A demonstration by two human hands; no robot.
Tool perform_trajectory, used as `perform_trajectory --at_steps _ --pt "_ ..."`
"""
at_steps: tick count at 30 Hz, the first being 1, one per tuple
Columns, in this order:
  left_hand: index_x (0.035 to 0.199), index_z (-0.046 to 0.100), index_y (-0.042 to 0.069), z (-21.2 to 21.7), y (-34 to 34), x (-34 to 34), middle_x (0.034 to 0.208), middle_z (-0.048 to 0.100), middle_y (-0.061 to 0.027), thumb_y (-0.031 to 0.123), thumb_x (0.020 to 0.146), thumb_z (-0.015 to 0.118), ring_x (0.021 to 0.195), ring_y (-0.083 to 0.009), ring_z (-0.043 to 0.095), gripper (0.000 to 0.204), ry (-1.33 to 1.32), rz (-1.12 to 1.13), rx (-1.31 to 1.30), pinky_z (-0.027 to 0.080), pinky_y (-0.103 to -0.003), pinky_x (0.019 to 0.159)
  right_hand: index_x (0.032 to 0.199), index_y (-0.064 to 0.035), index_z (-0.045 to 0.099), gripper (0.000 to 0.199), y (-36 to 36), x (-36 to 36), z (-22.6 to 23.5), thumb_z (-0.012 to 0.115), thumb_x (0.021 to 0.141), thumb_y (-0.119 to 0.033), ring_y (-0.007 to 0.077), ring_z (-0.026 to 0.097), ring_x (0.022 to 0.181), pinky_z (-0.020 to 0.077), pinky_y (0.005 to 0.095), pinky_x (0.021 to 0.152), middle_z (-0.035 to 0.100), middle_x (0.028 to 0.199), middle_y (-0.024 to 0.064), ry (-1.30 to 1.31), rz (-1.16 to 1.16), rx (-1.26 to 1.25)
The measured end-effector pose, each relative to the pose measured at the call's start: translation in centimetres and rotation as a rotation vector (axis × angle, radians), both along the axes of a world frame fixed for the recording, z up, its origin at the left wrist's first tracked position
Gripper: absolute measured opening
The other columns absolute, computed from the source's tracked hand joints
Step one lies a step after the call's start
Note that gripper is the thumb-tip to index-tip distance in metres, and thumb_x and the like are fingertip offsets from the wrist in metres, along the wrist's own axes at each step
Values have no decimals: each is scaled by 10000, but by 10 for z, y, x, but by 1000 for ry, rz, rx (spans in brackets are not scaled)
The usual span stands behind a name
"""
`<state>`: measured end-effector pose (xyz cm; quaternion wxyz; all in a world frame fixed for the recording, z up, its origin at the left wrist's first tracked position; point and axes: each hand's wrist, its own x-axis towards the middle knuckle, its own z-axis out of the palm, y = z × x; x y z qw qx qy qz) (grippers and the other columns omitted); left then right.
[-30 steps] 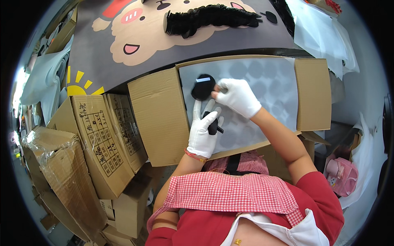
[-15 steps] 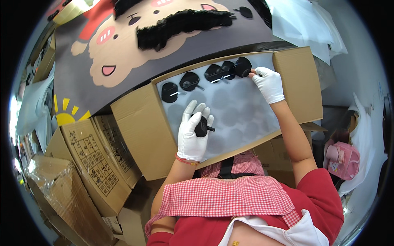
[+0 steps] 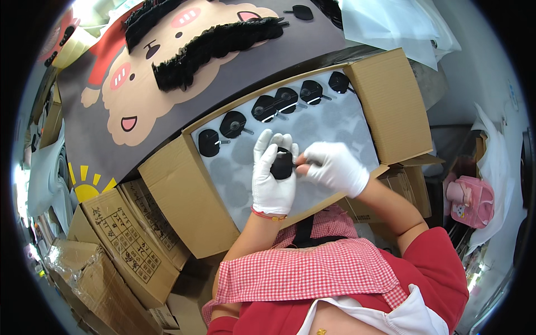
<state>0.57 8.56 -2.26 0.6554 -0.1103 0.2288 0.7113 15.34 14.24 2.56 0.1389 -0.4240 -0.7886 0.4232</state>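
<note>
In the palm of my white-gloved left hand lies a small black rounded piece with a short stem, the fingers curled round it. My right hand, also gloved but with bare fingertips, pinches at the stem side of this piece; the stem itself is hidden and the fingers are slightly blurred. Both hands are over an open cardboard box. Along its far side a row of several similar black pieces rests on a translucent white sheet. Through the sheet show faint grey rounds of a lower layer.
Beyond the box, a grey cartoon-printed mat carries black fluffy strips and one more black piece. Cardboard cartons stand at the left. White plastic sheeting is at the far right, a pink bag at the right.
My right hand has come from the box's far right corner to the piece in my left hand. A black piece now lies at that corner. The view has shifted slightly.
</note>
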Motion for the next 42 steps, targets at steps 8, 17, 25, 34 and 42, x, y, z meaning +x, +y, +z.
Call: perform_trajectory --at_steps 8,17,25,34,42 --pt "1141 590 92 -11 -69 -34 1315 573 -89 196 1006 510 1256 -231 514 188 103 50 -20 364 -415 1104 872 -67 705 211 -27 -52 -17 716 811 -269 319 681 743 534 395 693 686 779 142 -132 172 -202" --pt "1308 503 25 19 -73 -114 1345 540 -117 53 998 495 1280 -221 498 312 1109 376 -132 375 -379 1110 836 -85 687 157 -1 -81 -46 678 849 -241 324 655 759 533 406 681 662 800 121 -211 50 401" --pt "1183 615 -1 1 -39 -78 1227 623 -169 -28 813 677 1139 -310 599 376 1949 19 110 470 -376 987 865 -89 700 161 22 -3 -45 664 868 -246 312 658 782 531 391 709 670 829 123 -252 -136 402" --pt "1425 423 2 -28 41 -26 1480 427 -200 317 906 628 1374 -349 399 641 2668 -466 175 307 -494 1122 979 -75 713 180 52 52 -25 700 858 -209 290 679 815 548 369 726 702 944 109 -246 -239 438" --pt "1297 561 15 0 69 -11 1375 529 -173 370 832 697 1302 -374 446 601 2637 -517 208 351 -485 1076 1052 -66 707 243 120 9 6 701 858 -213 279 682 835 541 364 750 706 967 111 41 -71 421"
